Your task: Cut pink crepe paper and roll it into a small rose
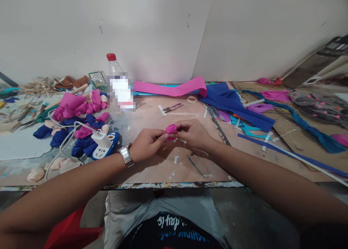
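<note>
A small pink rolled rose (171, 129) made of foam sits between both my hands, just above the wooden table (152, 169). My left hand (146, 144), with a metal watch on the wrist, pinches the rose from the left. From the right, my right hand (193, 133) closes its fingers on the same rose. A pile of finished pink, blue and cream roses (78, 122) lies at the left. A long pink strip (174, 88) lies at the back.
A white and blue power strip (104, 144) with a cord lies left of my hands. A clear bottle with a red cap (116, 78) stands behind. Small snips (172, 107) and a tape roll (191, 99) lie mid-table. Blue sheets (236, 107) and strips cover the right side.
</note>
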Motion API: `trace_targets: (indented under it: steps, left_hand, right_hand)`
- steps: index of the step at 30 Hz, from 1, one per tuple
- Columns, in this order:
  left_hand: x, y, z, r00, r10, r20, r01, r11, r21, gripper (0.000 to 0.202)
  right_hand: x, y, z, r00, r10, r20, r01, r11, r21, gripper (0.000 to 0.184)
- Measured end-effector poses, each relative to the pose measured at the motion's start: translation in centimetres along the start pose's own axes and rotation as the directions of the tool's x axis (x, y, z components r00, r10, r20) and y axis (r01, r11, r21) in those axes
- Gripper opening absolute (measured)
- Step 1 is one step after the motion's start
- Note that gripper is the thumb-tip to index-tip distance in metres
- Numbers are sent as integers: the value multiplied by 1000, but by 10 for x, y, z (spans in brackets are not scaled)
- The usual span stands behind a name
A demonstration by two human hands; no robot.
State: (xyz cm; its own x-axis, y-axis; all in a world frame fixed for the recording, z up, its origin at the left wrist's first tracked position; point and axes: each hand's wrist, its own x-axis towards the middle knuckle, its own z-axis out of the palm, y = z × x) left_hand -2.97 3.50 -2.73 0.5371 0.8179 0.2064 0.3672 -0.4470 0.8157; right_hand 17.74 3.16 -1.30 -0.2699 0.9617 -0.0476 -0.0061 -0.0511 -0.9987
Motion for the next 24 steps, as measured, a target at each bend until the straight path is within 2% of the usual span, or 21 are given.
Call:
trace_targets:
  steps: [4, 10, 17, 24]
  left_hand:
    - [1, 2, 0, 1000, 26, 1, -26, 999, 22, 39]
    - [0, 0, 3, 1000, 22, 20, -21, 999, -31, 38]
    - [1, 0, 2, 1000, -13, -20, 14, 999, 43, 36]
    - [1, 3, 3, 999, -7, 33, 7, 1000, -13, 41]
  right_hand:
    - [1, 0, -1, 999, -24, -29, 23, 999, -26, 35]
    - [-2, 1, 3, 999, -11, -34, 12, 999, 39, 33]
    - [-2, 4, 4, 1000, -4, -10, 5, 997, 74, 37]
    - [-4, 3, 3, 999, 27, 35, -30, 997, 76, 34]
